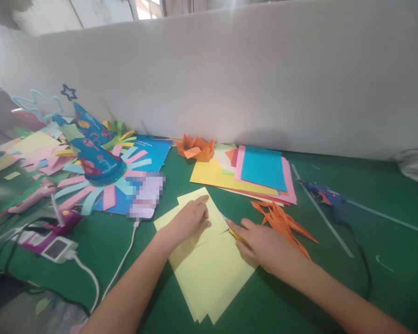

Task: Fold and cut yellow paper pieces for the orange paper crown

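Pale yellow paper sheets [212, 278] lie in a loose, fanned stack on the green table in front of me. My left hand [190, 218] presses down on their upper part, index finger stretched out and thumb apart, holding nothing. In my right hand [261, 241] is a yellow utility knife [238, 236], mostly covered by the fingers. Its blade points up and left, at the right edge of the sheets beside a slit across the paper. Just beyond the right hand rests a folded orange paper piece [282, 220].
A phone [146, 197] on a cable and decorated blue cone hats [95, 155] are on the left. Nearby are a power strip [52, 236] and a pink glue gun [35, 195]. Coloured paper [261, 162] lies behind; a blue glue gun [330, 202] is at right.
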The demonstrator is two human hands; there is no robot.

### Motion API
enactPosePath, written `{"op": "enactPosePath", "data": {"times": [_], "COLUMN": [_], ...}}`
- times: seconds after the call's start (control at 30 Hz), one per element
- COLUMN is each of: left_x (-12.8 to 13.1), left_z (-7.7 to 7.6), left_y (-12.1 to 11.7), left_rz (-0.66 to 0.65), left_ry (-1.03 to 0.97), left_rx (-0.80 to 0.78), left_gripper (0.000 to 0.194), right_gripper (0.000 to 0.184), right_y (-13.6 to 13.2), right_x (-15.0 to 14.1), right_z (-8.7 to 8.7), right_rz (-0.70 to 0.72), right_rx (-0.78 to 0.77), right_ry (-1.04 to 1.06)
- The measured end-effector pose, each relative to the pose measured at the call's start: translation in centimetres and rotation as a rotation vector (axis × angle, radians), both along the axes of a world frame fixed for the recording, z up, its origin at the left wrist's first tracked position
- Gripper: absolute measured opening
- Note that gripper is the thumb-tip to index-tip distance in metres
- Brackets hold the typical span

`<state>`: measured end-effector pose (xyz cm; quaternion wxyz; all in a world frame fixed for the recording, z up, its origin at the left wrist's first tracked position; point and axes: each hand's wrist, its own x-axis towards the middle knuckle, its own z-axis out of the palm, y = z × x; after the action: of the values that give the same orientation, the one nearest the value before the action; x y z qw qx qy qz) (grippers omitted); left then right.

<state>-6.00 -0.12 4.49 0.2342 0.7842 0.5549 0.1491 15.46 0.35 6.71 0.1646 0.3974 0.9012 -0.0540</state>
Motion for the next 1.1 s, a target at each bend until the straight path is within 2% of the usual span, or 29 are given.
{"op": "enactPosePath", "data": {"times": [0.23, 1.1], "left_x": [0.5, 0.5], "left_z": [1.3, 1.0], "left_y": [0.0, 0.4], "left_rz": [0.047, 0.017], "left_ry": [0.015, 0.078], "left_rx": [-0.092, -0.08], "left_gripper": [0.007, 0.006], "right_gripper": [0.047, 0.046], "right_y": [0.8, 5.4], "right_x": [-0.1, -1.9], "right_z": [-0.4, -1.6], "right_rz": [0.017, 0.09], "right_rx": [0.02, 0.128], "right_ry": [0.032, 0.112]}}
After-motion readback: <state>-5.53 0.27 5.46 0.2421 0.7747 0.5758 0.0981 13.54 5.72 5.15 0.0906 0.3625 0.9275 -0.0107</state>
